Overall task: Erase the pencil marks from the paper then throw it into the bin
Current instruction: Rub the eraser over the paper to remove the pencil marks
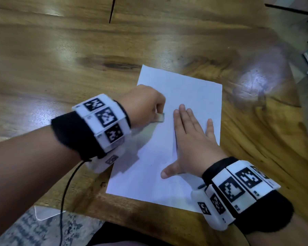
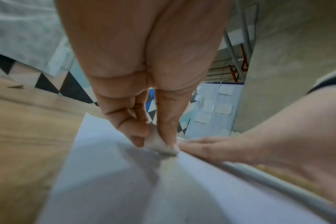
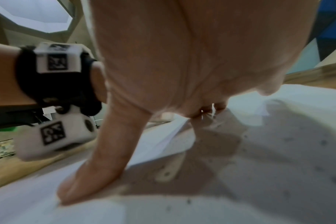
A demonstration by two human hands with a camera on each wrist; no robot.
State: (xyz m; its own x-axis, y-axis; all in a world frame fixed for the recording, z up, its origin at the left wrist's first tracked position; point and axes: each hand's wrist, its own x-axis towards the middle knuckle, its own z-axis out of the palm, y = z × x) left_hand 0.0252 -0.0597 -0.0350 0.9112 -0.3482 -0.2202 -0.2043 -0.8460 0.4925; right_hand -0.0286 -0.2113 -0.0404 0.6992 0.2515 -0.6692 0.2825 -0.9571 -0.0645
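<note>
Paper lies under flat right hand, eraser-pinching left hand.

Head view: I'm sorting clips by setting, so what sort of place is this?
Probably an indoor room with a desk: a glossy wooden table, a white paper sheet on it, patterned floor below.

We've got black wristbands on both arms, white blocks with black-and-white tags, one thin black cable.
</note>
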